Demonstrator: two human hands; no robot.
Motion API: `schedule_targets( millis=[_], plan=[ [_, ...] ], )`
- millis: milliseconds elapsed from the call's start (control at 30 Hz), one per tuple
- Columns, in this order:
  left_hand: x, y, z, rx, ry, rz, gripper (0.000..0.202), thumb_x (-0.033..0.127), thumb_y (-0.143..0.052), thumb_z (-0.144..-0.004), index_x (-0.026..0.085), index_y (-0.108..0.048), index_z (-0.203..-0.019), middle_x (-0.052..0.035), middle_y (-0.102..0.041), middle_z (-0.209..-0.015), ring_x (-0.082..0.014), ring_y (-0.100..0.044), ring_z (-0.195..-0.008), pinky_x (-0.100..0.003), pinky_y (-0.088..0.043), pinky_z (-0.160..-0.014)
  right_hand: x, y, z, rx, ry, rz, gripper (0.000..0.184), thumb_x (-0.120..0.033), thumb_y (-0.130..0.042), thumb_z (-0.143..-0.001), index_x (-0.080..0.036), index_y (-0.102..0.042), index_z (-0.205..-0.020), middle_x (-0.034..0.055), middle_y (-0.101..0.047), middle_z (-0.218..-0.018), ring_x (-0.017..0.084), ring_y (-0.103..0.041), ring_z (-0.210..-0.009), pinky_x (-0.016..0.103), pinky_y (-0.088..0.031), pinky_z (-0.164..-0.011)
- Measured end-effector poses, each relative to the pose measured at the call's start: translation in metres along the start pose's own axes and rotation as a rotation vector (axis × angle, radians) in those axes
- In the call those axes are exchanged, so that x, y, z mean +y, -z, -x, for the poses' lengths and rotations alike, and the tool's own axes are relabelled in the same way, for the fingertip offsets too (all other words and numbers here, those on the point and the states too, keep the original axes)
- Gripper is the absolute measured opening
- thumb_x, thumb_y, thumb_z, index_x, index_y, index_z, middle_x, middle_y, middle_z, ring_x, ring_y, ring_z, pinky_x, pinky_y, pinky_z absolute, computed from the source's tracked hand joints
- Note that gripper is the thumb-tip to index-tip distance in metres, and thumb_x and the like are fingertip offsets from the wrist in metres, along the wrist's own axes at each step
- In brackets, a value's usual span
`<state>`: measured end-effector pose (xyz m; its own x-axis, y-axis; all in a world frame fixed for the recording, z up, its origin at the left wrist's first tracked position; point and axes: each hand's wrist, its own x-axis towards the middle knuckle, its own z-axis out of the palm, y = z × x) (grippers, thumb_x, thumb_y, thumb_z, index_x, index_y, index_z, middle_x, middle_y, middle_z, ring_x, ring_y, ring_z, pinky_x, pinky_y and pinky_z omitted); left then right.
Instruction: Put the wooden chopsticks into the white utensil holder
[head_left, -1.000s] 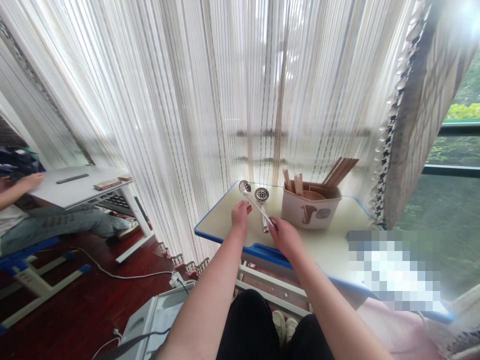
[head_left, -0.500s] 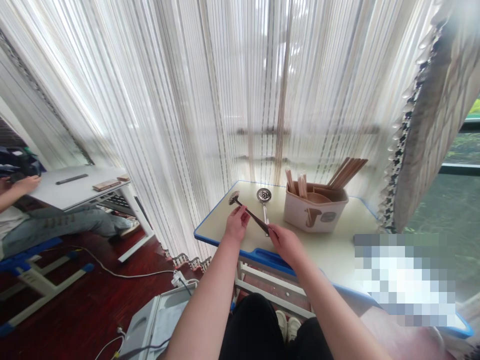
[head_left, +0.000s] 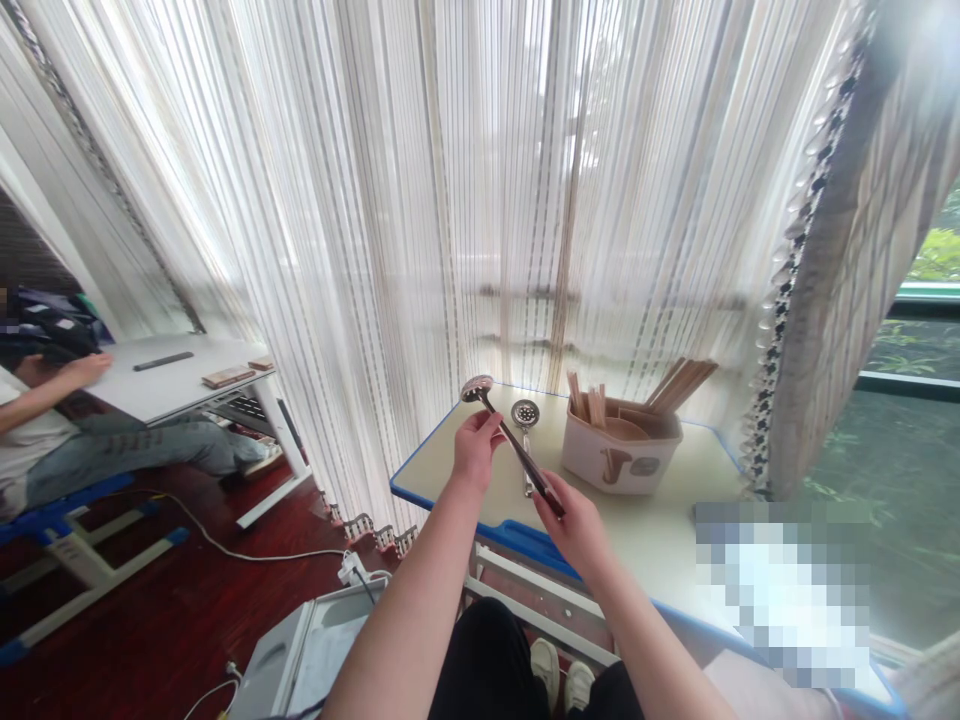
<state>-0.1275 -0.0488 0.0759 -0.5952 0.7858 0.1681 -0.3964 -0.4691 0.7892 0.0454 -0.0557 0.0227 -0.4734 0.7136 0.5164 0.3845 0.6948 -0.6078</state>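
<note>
A metal ladle [head_left: 517, 447] with a dark handle is held slantwise above the table, its bowl up and to the left. My left hand [head_left: 475, 447] pinches the handle just below the bowl. The lower end of the same handle lies in the closed fingers of my right hand [head_left: 574, 515]. Behind the ladle, a metal skimmer [head_left: 526, 413] with a round perforated head rests on the tabletop, its handle pointing toward me and partly hidden by the ladle. Right of it stands a white and brown divided utensil box [head_left: 615, 468] with bundles of wooden chopsticks [head_left: 681, 385].
The pale table [head_left: 435, 455] has a blue edge. A sheer striped curtain [head_left: 375, 200] hangs behind it. A blurred-out object [head_left: 787, 590] lies at the right. Below left are a grey bin [head_left: 292, 650] and a power strip [head_left: 352, 570]. Another person [head_left: 45, 420] sits at a side table.
The ladle has tilted more steeply, its lower end turned toward me with my right hand. My view has shifted slightly, and the skimmer and box appear lower. Both hands still hold the ladle.
</note>
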Motion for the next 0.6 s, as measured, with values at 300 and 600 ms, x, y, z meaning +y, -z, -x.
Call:
schedule_targets(
  millis=[300, 600],
  plan=[
    [0.024, -0.087, 0.018, -0.24, -0.141, -0.215, 0.026, 0.032, -0.072, -0.064, 0.015, -0.066, -0.082, -0.0038, -0.066, -0.073, -0.0124, -0.06, -0.063, -0.024, -0.048, -0.057, -0.002, 0.037, 0.006, 0.131, -0.078, 0.217, 0.04, -0.035, -0.037, -0.088, -0.019, -0.047, -0.123, 0.0093, -0.066, -0.093, 0.023, -0.063, -0.083, 0.032, -0.048, -0.07],
    [0.018, -0.117, 0.03, -0.315, -0.23, -0.377, 0.02, 0.026, -0.073, -0.064, 0.018, -0.073, -0.082, -0.0056, -0.071, -0.081, -0.0165, -0.063, -0.073, -0.03, -0.051, -0.072, -0.01, 0.111, -0.012, 0.266, -0.179, -0.001, 0.032, -0.039, -0.044, -0.085, -0.02, -0.054, -0.108, 0.0074, -0.066, -0.091, 0.018, -0.062, -0.075, 0.031, -0.05, -0.07]
  ],
)
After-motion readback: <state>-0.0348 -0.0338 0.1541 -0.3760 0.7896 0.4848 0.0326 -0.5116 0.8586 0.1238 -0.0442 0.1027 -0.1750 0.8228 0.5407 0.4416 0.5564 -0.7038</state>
